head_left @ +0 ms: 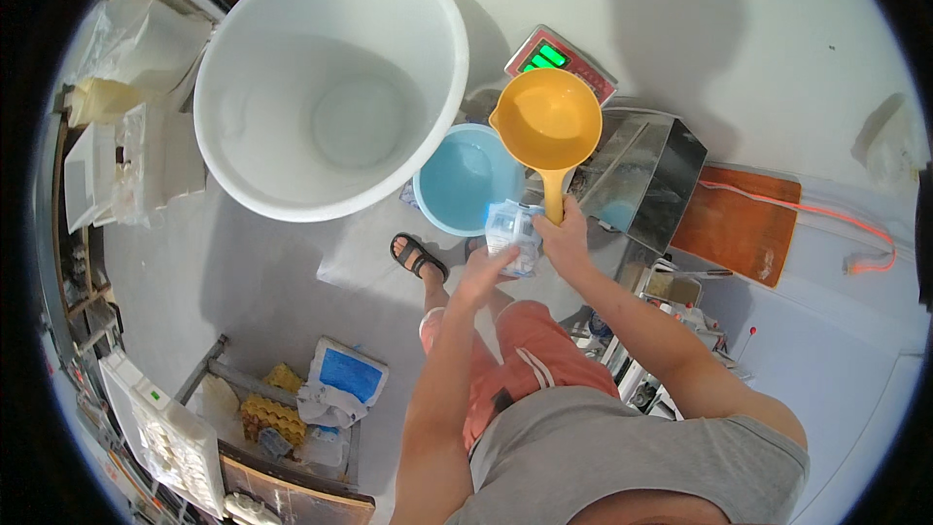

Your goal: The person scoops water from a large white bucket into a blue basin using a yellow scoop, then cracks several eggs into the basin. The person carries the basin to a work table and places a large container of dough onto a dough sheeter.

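My right hand grips the handle of a yellow plastic dipper, whose round bowl is held out ahead, its open side facing up. In my left hand is a clear plastic packet with white and blue print. The packet lies against the fingers of my right hand, just beside the dipper's handle. What it contains is hard to make out. Below the dipper and to its left stands a light blue basin. Behind the dipper's bowl, partly covered by it, is a red digital scale with a lit green display.
A large white tub stands ahead left. Right of the dipper is a metal box-shaped thing, then an orange-brown board with a red cord across it. A low crate with yellow egg trays sits behind left; white bags line the left.
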The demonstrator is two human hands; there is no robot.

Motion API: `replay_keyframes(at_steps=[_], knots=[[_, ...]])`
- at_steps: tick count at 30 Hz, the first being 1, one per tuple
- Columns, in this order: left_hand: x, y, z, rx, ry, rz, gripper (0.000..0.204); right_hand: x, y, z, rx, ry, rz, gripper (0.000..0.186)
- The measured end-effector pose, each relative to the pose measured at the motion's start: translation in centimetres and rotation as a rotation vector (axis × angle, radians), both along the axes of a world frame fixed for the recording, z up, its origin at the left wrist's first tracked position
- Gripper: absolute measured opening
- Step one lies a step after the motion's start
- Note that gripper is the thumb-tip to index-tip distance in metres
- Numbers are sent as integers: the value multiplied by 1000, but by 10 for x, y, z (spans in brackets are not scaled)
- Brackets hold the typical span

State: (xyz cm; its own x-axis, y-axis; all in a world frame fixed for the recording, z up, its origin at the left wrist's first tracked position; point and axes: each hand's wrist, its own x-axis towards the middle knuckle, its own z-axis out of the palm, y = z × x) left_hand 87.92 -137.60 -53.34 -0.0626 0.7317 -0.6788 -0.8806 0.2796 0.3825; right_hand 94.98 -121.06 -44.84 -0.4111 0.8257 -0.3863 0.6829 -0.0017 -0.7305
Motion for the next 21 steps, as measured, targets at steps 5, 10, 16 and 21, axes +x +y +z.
replay_keyframes(at_steps=[5,10,16,21], knots=[[12,-9,-9,44,-124,101,65,3,-4,-31,49,-71,79,45],[32,-12,-30,64,-332,128,82,8,0,-64,165,-157,145,42],[60,-4,-60,-47,-475,151,87,10,7,-78,59,-162,149,43],[61,1,-55,-67,-447,201,63,13,9,-78,67,-219,139,46]])
